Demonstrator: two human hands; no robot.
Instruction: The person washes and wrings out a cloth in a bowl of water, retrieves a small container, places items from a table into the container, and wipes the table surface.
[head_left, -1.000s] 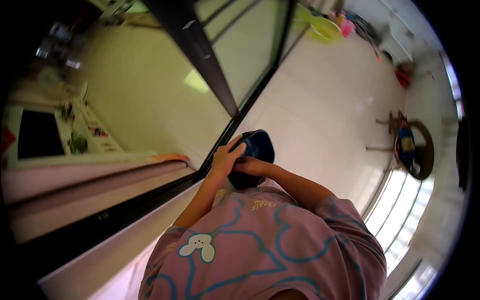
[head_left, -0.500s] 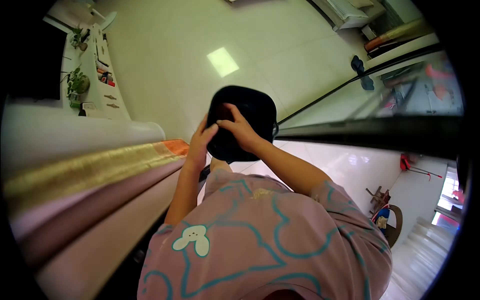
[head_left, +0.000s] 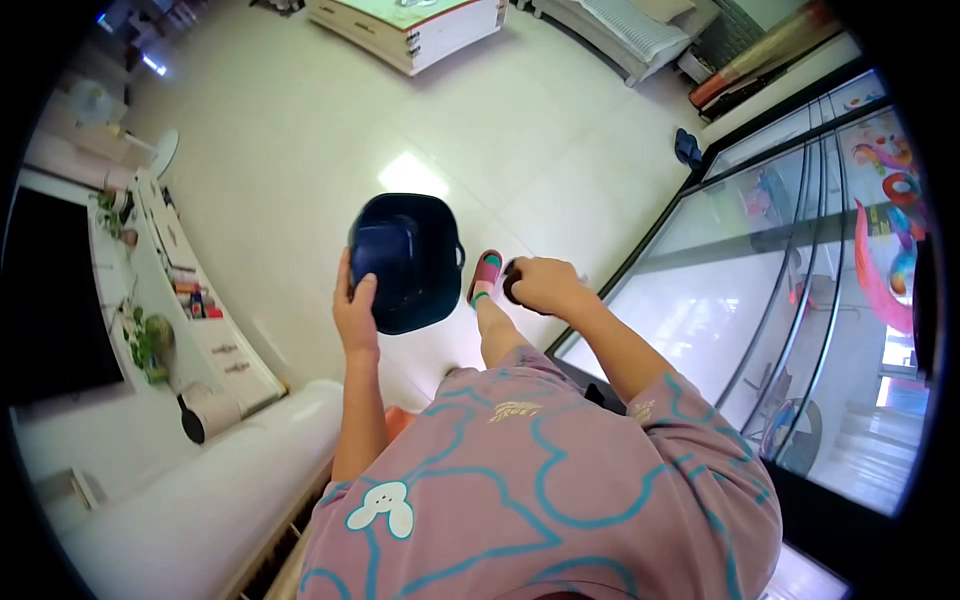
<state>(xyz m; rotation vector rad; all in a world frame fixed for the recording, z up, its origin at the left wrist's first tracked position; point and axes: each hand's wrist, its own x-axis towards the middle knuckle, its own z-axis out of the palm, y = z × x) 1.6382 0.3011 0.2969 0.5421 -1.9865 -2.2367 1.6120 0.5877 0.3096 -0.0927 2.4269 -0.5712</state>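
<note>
Basin: in left hand, closed on left rim. Right of basin, apart: right hand, curled around dark object, identity unclear. Nearer to basin: left hand.

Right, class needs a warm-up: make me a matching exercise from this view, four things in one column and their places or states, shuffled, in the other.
Things:
1. navy basin
2. pink slipper
3. coffee table
4. black flat screen

Places or states:
A. at the top edge of the view
B. being worn
C. at the far left of the view
D. held in the left hand

Pairs: 1-D, 2-B, 3-A, 4-C
</note>
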